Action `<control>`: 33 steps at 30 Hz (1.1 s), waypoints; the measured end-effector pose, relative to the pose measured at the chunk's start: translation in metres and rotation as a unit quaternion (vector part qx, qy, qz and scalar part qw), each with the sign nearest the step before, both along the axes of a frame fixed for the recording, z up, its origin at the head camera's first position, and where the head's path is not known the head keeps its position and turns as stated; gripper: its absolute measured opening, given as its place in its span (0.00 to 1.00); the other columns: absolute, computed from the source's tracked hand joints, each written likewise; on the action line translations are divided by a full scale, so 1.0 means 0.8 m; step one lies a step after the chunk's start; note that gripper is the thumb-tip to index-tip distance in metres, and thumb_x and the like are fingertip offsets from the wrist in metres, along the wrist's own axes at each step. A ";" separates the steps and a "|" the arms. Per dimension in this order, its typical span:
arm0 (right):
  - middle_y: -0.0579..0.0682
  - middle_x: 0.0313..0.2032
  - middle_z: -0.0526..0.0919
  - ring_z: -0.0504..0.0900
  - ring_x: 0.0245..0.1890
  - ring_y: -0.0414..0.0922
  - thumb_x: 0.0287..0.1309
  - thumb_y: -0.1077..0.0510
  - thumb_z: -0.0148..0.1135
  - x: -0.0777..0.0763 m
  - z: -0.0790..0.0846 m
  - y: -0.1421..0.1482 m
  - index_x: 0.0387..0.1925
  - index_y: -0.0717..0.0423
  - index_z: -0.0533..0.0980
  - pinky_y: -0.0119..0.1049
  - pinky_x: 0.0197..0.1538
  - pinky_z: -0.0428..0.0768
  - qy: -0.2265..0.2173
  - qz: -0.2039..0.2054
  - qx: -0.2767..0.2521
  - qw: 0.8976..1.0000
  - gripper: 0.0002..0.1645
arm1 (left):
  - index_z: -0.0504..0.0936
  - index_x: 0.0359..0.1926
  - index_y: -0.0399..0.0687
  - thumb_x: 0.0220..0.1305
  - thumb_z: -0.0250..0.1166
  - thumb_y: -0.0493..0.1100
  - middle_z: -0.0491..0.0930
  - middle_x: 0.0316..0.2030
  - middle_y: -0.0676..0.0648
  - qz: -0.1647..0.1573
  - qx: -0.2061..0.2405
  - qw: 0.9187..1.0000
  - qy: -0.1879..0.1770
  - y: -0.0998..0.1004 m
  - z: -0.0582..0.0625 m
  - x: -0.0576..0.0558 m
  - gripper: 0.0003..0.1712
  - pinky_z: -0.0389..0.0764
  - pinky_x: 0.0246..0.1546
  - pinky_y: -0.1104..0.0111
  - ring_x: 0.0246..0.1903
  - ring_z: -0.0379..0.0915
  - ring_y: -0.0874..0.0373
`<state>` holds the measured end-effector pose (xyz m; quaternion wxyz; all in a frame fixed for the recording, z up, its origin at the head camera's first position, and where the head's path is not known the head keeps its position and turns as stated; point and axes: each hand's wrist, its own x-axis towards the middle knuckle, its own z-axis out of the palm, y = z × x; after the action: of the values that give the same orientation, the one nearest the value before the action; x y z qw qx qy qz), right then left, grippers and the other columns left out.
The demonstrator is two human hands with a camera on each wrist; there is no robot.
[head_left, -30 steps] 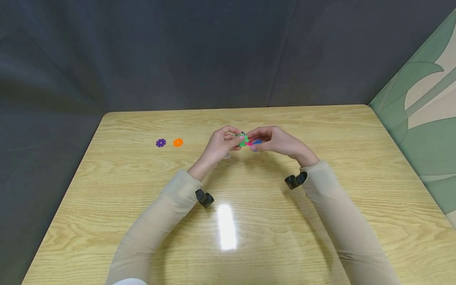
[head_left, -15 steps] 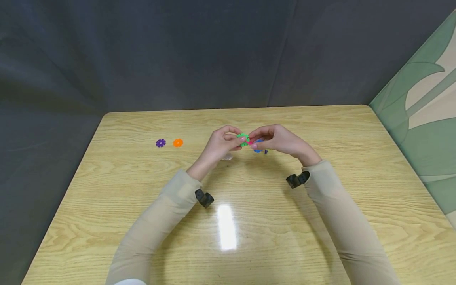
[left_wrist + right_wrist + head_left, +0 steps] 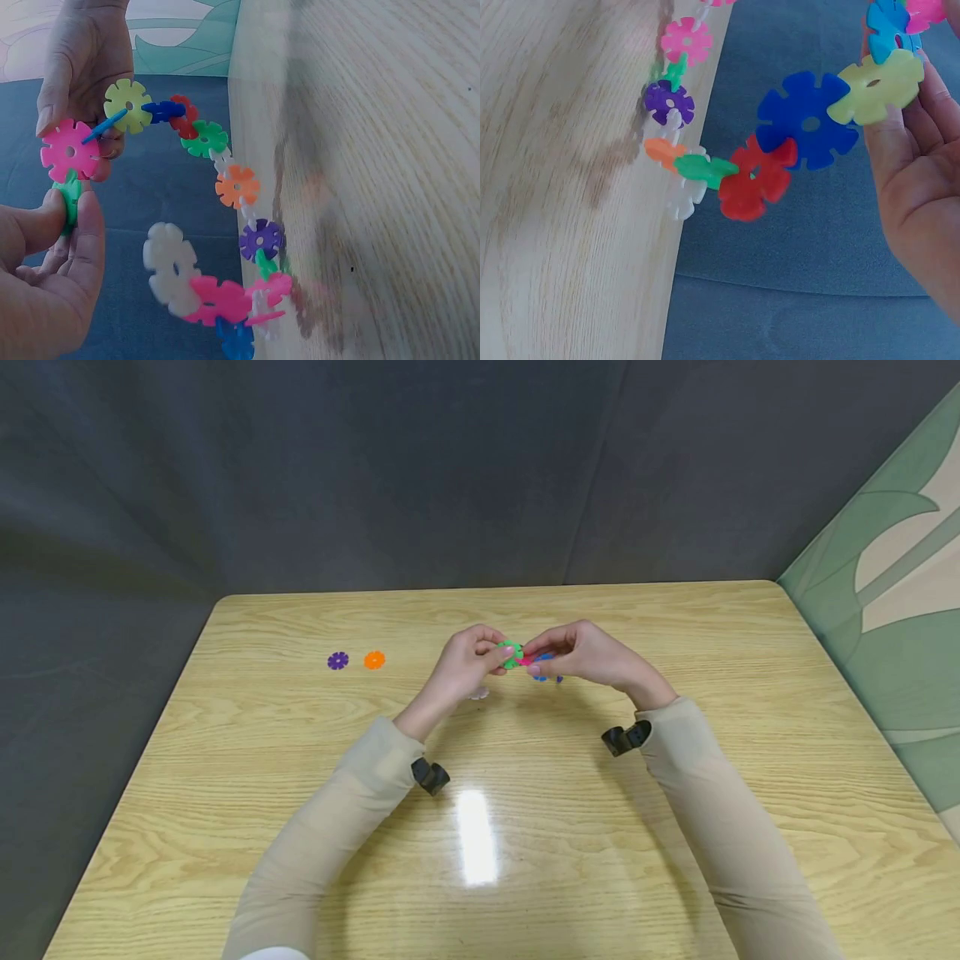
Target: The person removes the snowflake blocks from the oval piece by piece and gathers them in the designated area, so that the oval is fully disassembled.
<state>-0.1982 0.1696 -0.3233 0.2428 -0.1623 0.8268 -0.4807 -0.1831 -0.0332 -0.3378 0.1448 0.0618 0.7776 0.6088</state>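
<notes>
A rectangular light-wood table with rounded corners and a visible grain [image 3: 247, 760] fills the lower part of the head view, its glossy top catching a bright white streak of reflected overhead light [image 3: 477, 837] near the middle. Behind and to the left of it hangs a dark grey-blue fabric backdrop with soft folds [image 3: 360, 468], meeting the table's far edge. At the right stands a wall panel painted with large green and cream leaf shapes [image 3: 892, 577]

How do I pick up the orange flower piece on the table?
Pinch the orange flower by its notched rim, coming from above. It lies flat on the table, so only its edges offer a hold. The purple flower sits beside it, apart, on the left.
</notes>
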 end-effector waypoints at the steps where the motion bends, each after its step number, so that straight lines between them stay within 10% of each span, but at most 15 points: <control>1: 0.46 0.39 0.86 0.77 0.27 0.38 0.58 0.59 0.65 0.000 0.000 0.000 0.52 0.63 0.77 0.30 0.36 0.77 0.000 0.000 -0.003 1.000 0.21 | 0.75 0.48 0.35 0.68 0.58 0.40 0.83 0.43 0.34 -0.001 -0.001 1.000 -0.001 0.000 0.000 0.000 0.13 0.82 0.40 0.72 0.43 0.79 0.40; 10: 0.37 0.34 0.85 0.74 0.24 0.41 0.57 0.57 0.66 0.002 0.001 0.002 0.51 0.64 0.78 0.29 0.30 0.75 0.005 0.017 -0.015 1.000 0.21 | 0.75 0.50 0.37 0.69 0.57 0.41 0.82 0.38 0.41 -0.023 -0.029 0.999 -0.013 -0.003 0.001 -0.002 0.13 0.71 0.24 0.75 0.33 0.77 0.55; 21: 0.38 0.34 0.86 0.77 0.26 0.36 0.56 0.56 0.67 0.004 0.002 0.003 0.50 0.64 0.79 0.29 0.30 0.76 0.014 0.010 -0.007 1.000 0.21 | 0.71 0.52 0.32 0.70 0.55 0.39 0.79 0.34 0.45 -0.066 0.013 0.997 -0.033 -0.010 0.000 -0.007 0.15 0.76 0.32 0.73 0.27 0.75 0.62; 33: 0.41 0.37 0.86 0.78 0.29 0.39 0.57 0.57 0.66 0.005 0.002 0.003 0.51 0.62 0.78 0.31 0.34 0.78 0.027 0.002 -0.013 1.000 0.21 | 0.78 0.50 0.40 0.62 0.65 0.41 0.83 0.47 0.36 -0.005 0.047 0.997 -0.061 -0.012 -0.002 -0.007 0.16 0.76 0.26 0.76 0.30 0.81 0.64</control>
<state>-0.1943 0.1721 -0.3216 0.2196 -0.1799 0.8261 -0.4868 -0.1884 -0.0427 -0.3391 0.1919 0.0355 0.7377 0.6463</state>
